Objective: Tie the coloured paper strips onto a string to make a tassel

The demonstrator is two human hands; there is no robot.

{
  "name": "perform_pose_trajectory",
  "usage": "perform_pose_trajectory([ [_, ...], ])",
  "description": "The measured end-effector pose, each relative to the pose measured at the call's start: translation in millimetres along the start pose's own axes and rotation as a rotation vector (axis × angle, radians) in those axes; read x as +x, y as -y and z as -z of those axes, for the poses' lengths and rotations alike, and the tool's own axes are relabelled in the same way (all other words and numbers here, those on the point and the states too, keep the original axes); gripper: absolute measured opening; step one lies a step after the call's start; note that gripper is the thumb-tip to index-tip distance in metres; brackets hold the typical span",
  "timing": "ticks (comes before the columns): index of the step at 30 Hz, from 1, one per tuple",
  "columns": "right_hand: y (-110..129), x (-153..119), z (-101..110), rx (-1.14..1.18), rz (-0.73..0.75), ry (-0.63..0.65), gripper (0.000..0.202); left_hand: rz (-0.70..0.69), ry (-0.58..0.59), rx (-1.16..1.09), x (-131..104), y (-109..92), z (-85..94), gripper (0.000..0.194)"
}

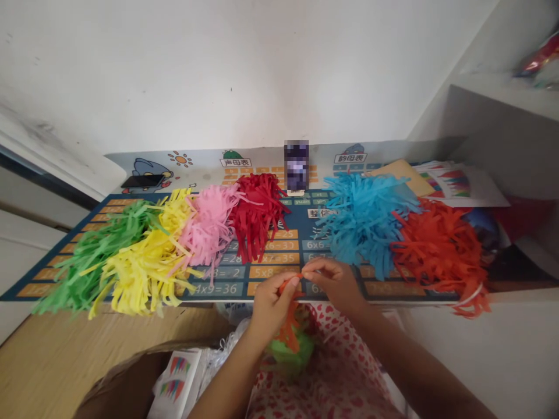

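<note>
My left hand pinches the top of an orange paper tassel, whose strips hang below it past the table's front edge. My right hand is closed at the fingertips on the same orange paper's thin end, close to my left fingers. Under the tassel, a light green paper bunch lies over my lap. On the table are a dark red bunch and a pink bunch ahead to the left, and a blue bunch ahead to the right.
Yellow and green bunches lie left, a red-orange bunch right. A phone stands by the wall; a dark phone lies back left. Printed packaging is back right. An open box stands below left.
</note>
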State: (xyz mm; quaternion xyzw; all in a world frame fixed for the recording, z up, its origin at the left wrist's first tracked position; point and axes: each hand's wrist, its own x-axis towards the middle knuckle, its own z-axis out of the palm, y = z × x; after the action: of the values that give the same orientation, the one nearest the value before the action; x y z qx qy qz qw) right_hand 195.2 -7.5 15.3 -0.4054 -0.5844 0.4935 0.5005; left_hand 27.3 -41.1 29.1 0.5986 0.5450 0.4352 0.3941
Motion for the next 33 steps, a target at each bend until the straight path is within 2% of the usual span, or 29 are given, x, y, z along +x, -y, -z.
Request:
perform_pose_trajectory([
  [4, 5.0, -2.3, 2.2, -0.141, 0.123, 0.006, 0.007, -0.079, 0.015, 0.086, -1.8, 0.2, -0.6, 0.023],
  [7, 8.2, -3.9, 3.9, -0.194, 0.154, 0.03, 0.008, -0.119, 0.041, 0.109, -2.6, 0.2, 1.4, 0.021],
  [14, 7.2, -6.0, 10.2, -0.121, -0.02, 0.097, 0.01, -0.106, 0.172, 0.225, -5.6, -4.5, 3.5, 0.023],
  [19, 3.6, -5.3, 15.0, 0.002, -0.033, 0.135, 0.014, -0.112, 0.23, 0.218, -6.0, -7.0, 3.7, 0.025],
  [22, 5.2, -6.5, 15.5, -0.069, -0.093, 0.114, 0.013, -0.208, 0.178, 0.268, -5.1, -10.3, 7.3, 0.017],
  [25, 9.3, -8.1, 13.2, -0.141, -0.038, 0.129, 0.011, -0.327, 0.155, 0.277, -4.3, -13.3, 9.3, 0.017],
  [28, 12.5, -9.6, 10.4, -0.163, 0.044, 0.156, 0.011, -0.291, 0.111, 0.235, -4.8, -12.5, 7.7, 0.008],
  [33, 12.6, -10.8, 9.1, -0.227, 0.066, 0.141, 0.013, -0.218, 0.075, 0.195, -7.1, -6.8, 6.7, 0.007],
])
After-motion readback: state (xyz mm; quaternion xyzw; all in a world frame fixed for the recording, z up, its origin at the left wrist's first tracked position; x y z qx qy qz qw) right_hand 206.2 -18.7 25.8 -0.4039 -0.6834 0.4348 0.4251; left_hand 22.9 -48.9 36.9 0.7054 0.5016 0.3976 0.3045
